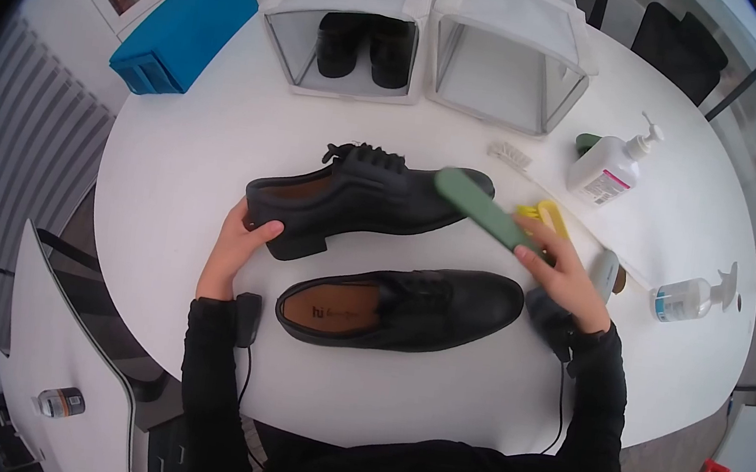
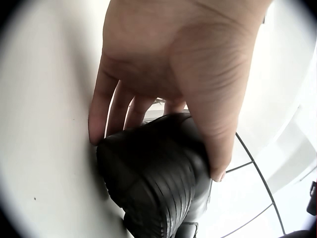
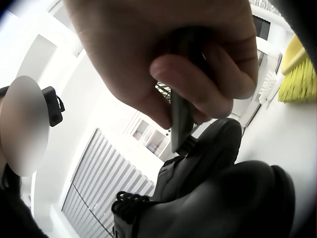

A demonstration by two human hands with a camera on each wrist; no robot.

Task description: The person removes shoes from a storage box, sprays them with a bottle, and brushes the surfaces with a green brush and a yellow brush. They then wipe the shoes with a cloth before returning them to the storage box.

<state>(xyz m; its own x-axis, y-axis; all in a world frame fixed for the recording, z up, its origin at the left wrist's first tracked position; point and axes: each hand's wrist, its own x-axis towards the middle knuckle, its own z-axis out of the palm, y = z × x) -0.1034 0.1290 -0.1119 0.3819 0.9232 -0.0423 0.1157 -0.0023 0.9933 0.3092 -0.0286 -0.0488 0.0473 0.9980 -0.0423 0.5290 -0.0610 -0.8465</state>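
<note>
A black lace-up leather shoe (image 1: 374,193) lies tilted on the white table, its heel to the left. My left hand (image 1: 233,251) grips its heel end, thumb on the near side; in the left wrist view the fingers curve over the shoe's heel (image 2: 153,168). My right hand (image 1: 567,273) holds a green-handled shoe brush (image 1: 480,209) over the toe of that shoe. Dark bristles (image 3: 187,146) of the brush show close to the leather in the right wrist view. Nearer to me rests the second black shoe (image 1: 426,308), sole down, its tan insole visible.
Two clear-fronted boxes (image 1: 511,73) stand at the back, the left one holding black shoes (image 1: 364,46). A yellow brush (image 1: 550,218), a white brush (image 1: 509,155), a pump bottle (image 1: 605,170) and a spray bottle (image 1: 683,300) are on the right. A blue case (image 1: 186,29) lies back left.
</note>
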